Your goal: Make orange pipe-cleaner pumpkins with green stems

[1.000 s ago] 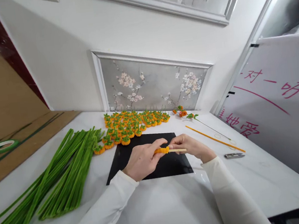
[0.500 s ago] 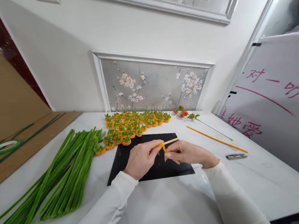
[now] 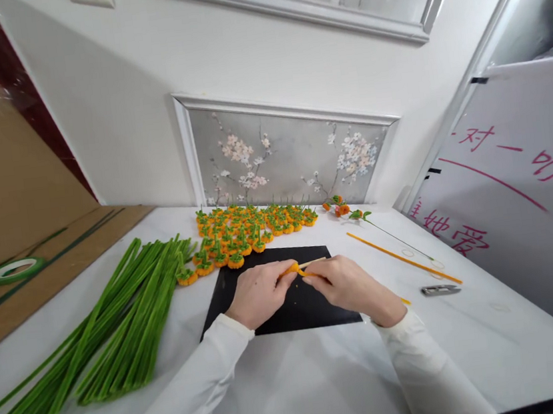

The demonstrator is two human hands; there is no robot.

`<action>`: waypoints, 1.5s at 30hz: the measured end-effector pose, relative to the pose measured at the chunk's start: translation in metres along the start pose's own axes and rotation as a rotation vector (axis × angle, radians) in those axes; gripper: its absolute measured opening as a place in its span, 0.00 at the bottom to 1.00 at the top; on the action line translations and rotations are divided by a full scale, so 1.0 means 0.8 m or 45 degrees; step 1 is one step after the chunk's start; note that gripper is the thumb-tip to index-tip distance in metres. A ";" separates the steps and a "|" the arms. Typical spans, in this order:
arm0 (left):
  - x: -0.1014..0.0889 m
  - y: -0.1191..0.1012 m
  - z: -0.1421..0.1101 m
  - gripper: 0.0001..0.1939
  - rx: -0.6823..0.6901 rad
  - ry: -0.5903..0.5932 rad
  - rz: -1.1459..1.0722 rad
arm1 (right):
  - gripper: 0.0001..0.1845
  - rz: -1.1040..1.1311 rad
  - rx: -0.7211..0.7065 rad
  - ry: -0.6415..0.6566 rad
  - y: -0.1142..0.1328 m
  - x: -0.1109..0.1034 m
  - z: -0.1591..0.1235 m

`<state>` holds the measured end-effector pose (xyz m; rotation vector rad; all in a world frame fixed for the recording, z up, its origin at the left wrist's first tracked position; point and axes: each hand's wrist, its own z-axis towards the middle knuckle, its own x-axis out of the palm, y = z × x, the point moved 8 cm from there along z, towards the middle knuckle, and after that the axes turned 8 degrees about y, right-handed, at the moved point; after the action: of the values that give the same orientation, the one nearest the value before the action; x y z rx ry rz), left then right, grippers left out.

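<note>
Over the black mat [image 3: 280, 317], my left hand [image 3: 261, 294] is closed around one end of a thin pale wooden stick [image 3: 315, 262] with an orange pipe cleaner [image 3: 291, 269] coiled on it. The fingers of my right hand [image 3: 351, 286] pinch the pipe cleaner where it leaves the stick. A bit of orange shows beside my right wrist, probably its tail. My palms hide part of the stick. Just beyond the mat stand several small orange pumpkin-like pieces [image 3: 235, 260] with green tops and stems.
Green pipe cleaners [image 3: 121, 340] lie in bundles on the left. To the right are a loose orange pipe cleaner [image 3: 404, 258], thread snips [image 3: 441, 290] and a thin-stemmed spray of orange flowers [image 3: 341, 210]. Green tape [image 3: 15, 269] rests on cardboard at far left.
My right hand has turned palm-down and covers more of the stick. The orange strand, which hung below the stick, now runs sideways into my right fingers.
</note>
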<state>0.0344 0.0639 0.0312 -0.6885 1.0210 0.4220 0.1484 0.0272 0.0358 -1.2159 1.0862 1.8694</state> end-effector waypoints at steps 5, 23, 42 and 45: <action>-0.004 -0.005 -0.001 0.11 0.023 0.018 0.121 | 0.18 -0.222 -0.015 -0.150 0.004 -0.010 -0.002; -0.003 -0.027 -0.005 0.13 0.263 -0.019 0.201 | 0.18 0.706 0.181 -0.078 -0.056 0.002 0.005; -0.014 -0.027 -0.008 0.13 0.214 -0.070 -0.032 | 0.22 0.866 0.147 0.185 -0.044 0.012 0.002; -0.015 -0.026 -0.006 0.12 0.198 -0.051 -0.055 | 0.19 0.860 0.147 0.186 -0.043 0.012 0.002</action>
<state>0.0384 0.0456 0.0465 -0.5597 0.9881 0.3145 0.1731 0.0445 0.0172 -0.9985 1.8285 2.1729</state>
